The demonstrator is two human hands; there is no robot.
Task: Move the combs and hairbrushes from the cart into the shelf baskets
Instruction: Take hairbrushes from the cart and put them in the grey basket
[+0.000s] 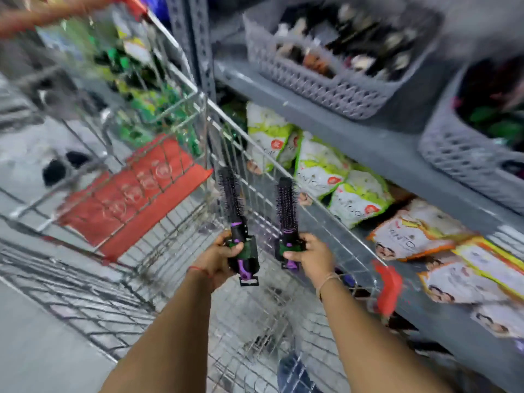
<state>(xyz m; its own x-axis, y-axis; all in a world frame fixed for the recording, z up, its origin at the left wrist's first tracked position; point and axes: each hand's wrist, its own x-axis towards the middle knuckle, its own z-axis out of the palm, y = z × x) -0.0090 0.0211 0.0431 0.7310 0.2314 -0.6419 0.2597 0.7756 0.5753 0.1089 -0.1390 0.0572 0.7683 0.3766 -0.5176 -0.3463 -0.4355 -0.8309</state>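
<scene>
My left hand [219, 258] grips the handle of a round hairbrush [232, 199] with black and purple bristles, held upright above the wire cart [158, 251]. My right hand [310, 255] grips a second matching round hairbrush [285, 205], also upright, a little to the right near the cart's side wall. Both brushes carry green and purple labels on their handles. A grey shelf basket [326, 89] holding dark items stands on the upper shelf at top centre. Another grey basket [465, 157] sits at the right edge of that shelf.
The cart's red child-seat flap [136, 194] lies left of the brushes. Green and white packets [320, 165] fill the lower shelf, with more packets [419, 236] further right. A second cart with green goods [136, 89] stands behind. Another person's arm [42, 12] crosses the top left.
</scene>
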